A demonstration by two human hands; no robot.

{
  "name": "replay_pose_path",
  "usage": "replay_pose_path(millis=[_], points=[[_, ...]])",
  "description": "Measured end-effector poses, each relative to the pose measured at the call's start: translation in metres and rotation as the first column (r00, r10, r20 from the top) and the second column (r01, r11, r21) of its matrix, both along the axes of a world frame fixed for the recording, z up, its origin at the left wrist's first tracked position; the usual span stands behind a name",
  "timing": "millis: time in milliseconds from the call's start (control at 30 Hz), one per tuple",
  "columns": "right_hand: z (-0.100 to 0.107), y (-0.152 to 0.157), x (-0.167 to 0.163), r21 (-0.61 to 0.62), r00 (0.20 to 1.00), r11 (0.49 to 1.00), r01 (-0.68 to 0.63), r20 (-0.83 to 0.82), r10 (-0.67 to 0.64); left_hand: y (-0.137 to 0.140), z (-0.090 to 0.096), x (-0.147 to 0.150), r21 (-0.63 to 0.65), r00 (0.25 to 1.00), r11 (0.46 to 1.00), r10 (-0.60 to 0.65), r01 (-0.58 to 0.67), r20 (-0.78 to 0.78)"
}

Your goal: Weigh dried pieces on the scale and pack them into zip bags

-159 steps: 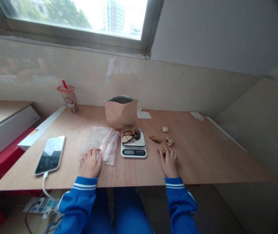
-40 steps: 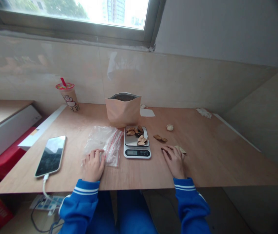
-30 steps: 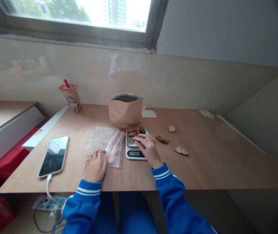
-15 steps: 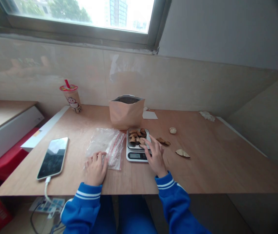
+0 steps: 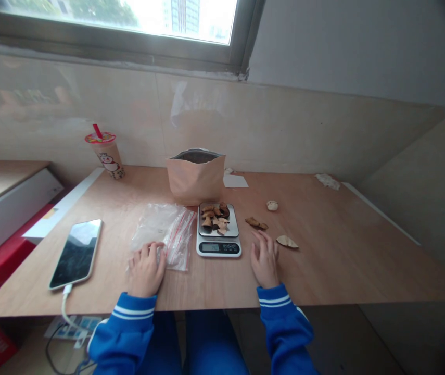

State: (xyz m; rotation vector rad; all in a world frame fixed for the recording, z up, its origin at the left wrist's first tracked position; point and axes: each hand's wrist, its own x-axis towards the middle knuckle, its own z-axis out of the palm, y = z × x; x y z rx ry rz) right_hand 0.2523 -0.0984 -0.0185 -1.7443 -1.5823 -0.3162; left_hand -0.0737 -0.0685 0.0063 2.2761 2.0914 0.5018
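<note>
Several brown dried pieces [image 5: 215,217], which look like dried mushrooms or peel, lie heaped on the steel plate of a small digital scale [image 5: 219,248]. The scale's display is lit, but its digits are too small to read. My left hand [image 5: 147,269] rests flat at the near edge of clear zip bags [image 5: 163,229], fingers stretched out. To the right of the scale, my right hand [image 5: 265,259] lies with fingers apart and nothing in it. Just beyond its fingertips are a brown dried piece [image 5: 256,223] and a pale one [image 5: 287,242].
Behind the scale stands an opened brown paper pouch [image 5: 195,179]. A drink cup with a red straw [image 5: 107,156] is at the back left, a charging phone [image 5: 77,254] at the left. A pale round lump [image 5: 272,205] and a white card [image 5: 236,181] lie farther back.
My right hand has moved from over the scale's plate to the table on the right, uncovering the scale's buttons. My left hand stays by the bags. The view has shifted slightly.
</note>
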Motion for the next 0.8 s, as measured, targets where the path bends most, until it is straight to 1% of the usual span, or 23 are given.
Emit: replay_pose_path(millis=[167, 567, 667, 733, 800], points=[[0.0, -0.001, 0.001, -0.037, 1.0, 0.999, -0.01, -0.007, 0.01, -0.001, 0.001, 0.0, 0.004, 1.0, 1.0, -0.002, 0.002, -0.005], [0.0, -0.003, 0.002, -0.06, 1.0, 0.998, -0.014, -0.025, 0.012, -0.001, 0.002, 0.001, 0.012, 1.0, 1.0, 0.005, -0.005, -0.015], [0.011, -0.002, -0.006, -0.051, 0.999, 0.997, -0.049, -0.026, 0.048, -0.001, 0.002, 0.001, 0.021, 1.0, 1.0, 0.0, 0.0, -0.003], [0.027, 0.003, -0.021, -0.061, 0.991, 0.989, -0.134, -0.017, 0.133, -0.001, 0.002, 0.0, 0.036, 1.0, 0.999, 0.004, -0.004, 0.013], [0.044, 0.014, -0.041, -0.095, 0.965, 0.961, -0.26, 0.008, 0.262, -0.001, 0.001, -0.001, 0.051, 0.999, 0.999, 0.006, -0.008, 0.042]])
